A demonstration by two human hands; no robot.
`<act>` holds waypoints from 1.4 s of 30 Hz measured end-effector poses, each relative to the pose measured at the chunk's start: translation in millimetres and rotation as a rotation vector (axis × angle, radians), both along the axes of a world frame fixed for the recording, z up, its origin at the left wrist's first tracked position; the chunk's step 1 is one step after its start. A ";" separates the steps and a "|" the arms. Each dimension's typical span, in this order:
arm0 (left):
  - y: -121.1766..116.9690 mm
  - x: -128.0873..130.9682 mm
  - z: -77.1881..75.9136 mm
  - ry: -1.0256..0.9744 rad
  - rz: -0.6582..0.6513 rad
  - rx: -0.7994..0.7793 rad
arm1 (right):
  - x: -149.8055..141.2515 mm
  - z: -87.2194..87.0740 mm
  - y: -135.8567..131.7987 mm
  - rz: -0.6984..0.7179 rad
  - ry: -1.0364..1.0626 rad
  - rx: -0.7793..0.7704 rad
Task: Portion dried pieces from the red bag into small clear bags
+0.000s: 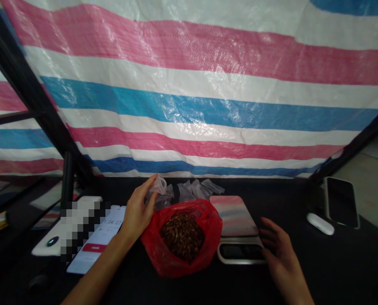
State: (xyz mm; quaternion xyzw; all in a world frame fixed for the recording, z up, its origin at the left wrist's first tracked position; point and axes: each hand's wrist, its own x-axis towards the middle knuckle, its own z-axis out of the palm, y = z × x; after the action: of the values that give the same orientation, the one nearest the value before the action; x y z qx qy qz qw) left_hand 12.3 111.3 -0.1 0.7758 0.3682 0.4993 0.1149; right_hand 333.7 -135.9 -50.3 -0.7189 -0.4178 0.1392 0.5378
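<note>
Right now our left hand [138,212] is curled, pinching a small clear plastic bag [157,190] at the fingertips, while our right hand [279,258] hangs open, fingers spread, just beside a flat digital scale [236,224] with a pink-swirled top. Between the hands, a crumpled red plastic bag [163,250] holds a heap of small brown pieces [182,236]. Past the left hand lie more clear plastic bags [192,190]; right of the right hand, a black smartphone [341,202] and a white oval earbud case [320,223] sit on the black surface [290,199], before a pink, white and blue striped tarpaulin [189,114].
</note>
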 end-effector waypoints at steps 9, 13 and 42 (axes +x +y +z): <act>-5.0 3.8 7.4 0.078 -0.098 -0.045 | -4.1 1.4 2.2 -0.002 -0.054 0.006; -5.2 3.3 10.1 0.108 -0.092 -0.053 | -11.9 6.2 6.0 -0.069 -0.052 0.047; -11.7 1.8 23.7 0.275 -0.172 0.140 | -17.3 13.1 4.0 -0.021 0.016 -0.035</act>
State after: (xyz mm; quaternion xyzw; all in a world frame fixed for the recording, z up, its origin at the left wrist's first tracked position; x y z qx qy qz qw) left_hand 14.1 99.7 23.5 0.8715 0.2771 0.4014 0.0514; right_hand 316.4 -131.9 -37.2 -0.7314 -0.4034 0.1465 0.5299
